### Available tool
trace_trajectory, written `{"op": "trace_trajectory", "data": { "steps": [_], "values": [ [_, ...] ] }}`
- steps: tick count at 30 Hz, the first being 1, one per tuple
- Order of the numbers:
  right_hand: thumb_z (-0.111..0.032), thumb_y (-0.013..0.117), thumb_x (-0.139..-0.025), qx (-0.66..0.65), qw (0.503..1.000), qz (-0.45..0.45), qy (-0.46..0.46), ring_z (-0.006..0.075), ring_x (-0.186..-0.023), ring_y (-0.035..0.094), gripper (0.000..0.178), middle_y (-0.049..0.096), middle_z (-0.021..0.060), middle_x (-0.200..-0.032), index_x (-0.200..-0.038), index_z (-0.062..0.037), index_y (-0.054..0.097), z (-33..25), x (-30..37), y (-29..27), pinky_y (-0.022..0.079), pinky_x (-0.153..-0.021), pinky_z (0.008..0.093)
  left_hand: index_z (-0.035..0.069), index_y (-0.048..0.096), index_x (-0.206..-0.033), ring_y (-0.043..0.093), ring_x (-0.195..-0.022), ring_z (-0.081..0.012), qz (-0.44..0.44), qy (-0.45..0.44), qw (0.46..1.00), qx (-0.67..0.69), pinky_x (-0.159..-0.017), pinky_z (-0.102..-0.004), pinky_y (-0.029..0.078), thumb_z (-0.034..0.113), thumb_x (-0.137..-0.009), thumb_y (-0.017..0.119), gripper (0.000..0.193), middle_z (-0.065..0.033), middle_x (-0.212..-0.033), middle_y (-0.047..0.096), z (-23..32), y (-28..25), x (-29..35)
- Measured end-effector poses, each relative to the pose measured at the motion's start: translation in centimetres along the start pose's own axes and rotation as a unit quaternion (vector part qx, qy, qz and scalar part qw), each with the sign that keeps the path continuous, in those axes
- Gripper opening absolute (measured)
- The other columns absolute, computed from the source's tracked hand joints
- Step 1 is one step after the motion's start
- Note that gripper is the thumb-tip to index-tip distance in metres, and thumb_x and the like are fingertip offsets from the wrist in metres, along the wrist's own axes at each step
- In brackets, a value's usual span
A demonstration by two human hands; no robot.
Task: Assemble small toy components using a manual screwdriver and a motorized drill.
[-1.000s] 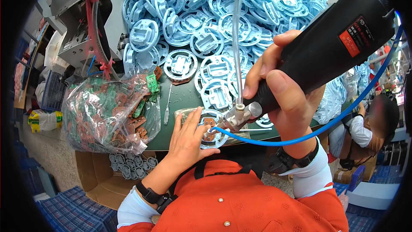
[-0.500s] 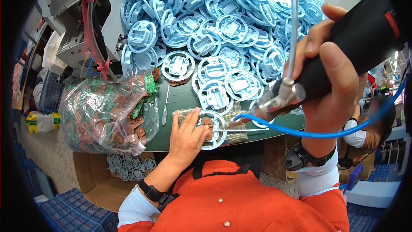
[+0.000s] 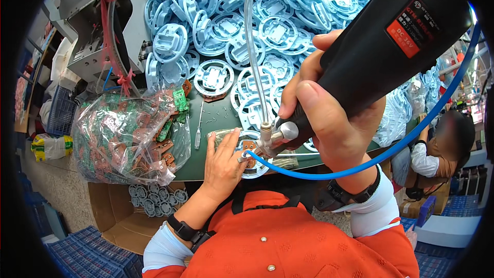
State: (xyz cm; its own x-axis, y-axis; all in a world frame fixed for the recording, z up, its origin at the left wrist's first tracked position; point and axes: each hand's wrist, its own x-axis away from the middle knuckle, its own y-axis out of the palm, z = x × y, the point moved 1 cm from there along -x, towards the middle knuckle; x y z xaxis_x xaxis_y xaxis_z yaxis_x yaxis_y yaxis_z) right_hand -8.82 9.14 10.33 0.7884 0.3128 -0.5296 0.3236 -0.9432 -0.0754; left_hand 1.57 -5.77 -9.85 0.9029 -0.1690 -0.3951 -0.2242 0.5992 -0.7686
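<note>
Your right hand (image 3: 342,123) is gripping the black power tool (image 3: 378,46), slanting it toward the brown board (image 3: 249,145); your left hand (image 3: 222,164), fingers extended, is seemingly steadying the blue ring (image 3: 253,176) beside its thumb.

Bright, fairly even light; glare streaks on clear plastic bag (image 3: 131,141); dark shadow under green table (image 3: 198,167); black tool (image 3: 365,67) sharp; co-worker's head (image 3: 457,134) blurred; fisheye bends edges, black vignette round rim.

Single fisheye view from the wearer's head, facing down. Both hands (image 3: 222,167) (image 3: 339,123) close; desk (image 3: 221,119) beneath and ahead.
</note>
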Motion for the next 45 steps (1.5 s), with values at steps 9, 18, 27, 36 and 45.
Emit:
{"op": "trace_trajectory", "data": {
  "steps": [9, 18, 27, 36, 45],
  "values": [
    [0.000, 0.061, -0.083, 0.025, 1.000, 0.003, 0.002, 0.0193, -0.063, 0.063, 0.043, 0.055, 0.0089, -0.077, -0.124, 0.0026, 0.045, 0.4, -0.3, 0.4, 0.052, -0.060, 0.0314, 0.009, 0.066, -0.108, 0.053, -0.125, -0.0344, -0.016, -0.006, 1.000, 0.009, -0.109, -0.0619, 0.029, 0.011, -0.078, 0.074, 0.031, -0.0218, -0.140, 0.051, -0.1, 0.0, 0.0],
    [0.002, 0.061, -0.083, -0.008, 0.998, 0.012, 0.055, 0.0154, -0.063, 0.062, 0.039, 0.057, 0.0073, -0.080, -0.120, 0.0010, 0.046, 1.1, 0.1, 1.2, 0.052, -0.060, 0.0302, 0.010, 0.066, -0.109, 0.053, -0.125, -0.0351, -0.013, 0.011, 1.000, -0.001, -0.109, -0.0624, 0.028, 0.010, -0.078, 0.074, 0.033, -0.0214, -0.140, 0.050, -0.3, 0.3, 0.0],
    [-0.004, 0.059, -0.086, -0.021, 0.999, 0.016, -0.026, 0.0186, -0.061, 0.063, 0.043, 0.058, 0.0088, -0.080, -0.125, 0.0061, 0.044, -1.8, -2.6, -0.4, 0.051, -0.058, 0.0305, 0.006, 0.064, -0.098, 0.060, -0.113, -0.0337, 0.185, -0.207, 0.940, 0.198, -0.100, -0.0434, 0.043, 0.006, -0.081, 0.072, 0.020, -0.0178, -0.121, 0.064, -1.5, -2.6, -0.8],
    [0.002, 0.062, -0.084, -0.012, 1.000, 0.027, -0.006, 0.0194, -0.063, 0.064, 0.042, 0.058, 0.0086, -0.078, -0.122, 0.0050, 0.046, 1.2, -2.0, 1.1, 0.053, -0.060, 0.0313, 0.010, 0.067, -0.114, 0.053, -0.122, -0.0259, -0.037, 0.073, 0.996, -0.016, -0.104, -0.0524, 0.029, 0.029, -0.073, 0.081, 0.047, -0.0074, -0.130, 0.059, 0.4, -2.3, 1.8],
    [0.003, 0.061, -0.084, -0.021, 0.999, 0.038, 0.004, 0.0177, -0.061, 0.063, 0.040, 0.057, 0.0079, -0.077, -0.121, 0.0050, 0.046, 2.0, -2.0, 1.2, 0.052, -0.059, 0.0312, 0.009, 0.068, -0.111, 0.054, -0.117, -0.0279, -0.029, 0.074, 0.997, -0.014, -0.100, -0.0501, 0.032, 0.027, -0.066, 0.084, 0.051, -0.0078, -0.129, 0.061, 0.5, -2.4, 1.7]
  ]
}}
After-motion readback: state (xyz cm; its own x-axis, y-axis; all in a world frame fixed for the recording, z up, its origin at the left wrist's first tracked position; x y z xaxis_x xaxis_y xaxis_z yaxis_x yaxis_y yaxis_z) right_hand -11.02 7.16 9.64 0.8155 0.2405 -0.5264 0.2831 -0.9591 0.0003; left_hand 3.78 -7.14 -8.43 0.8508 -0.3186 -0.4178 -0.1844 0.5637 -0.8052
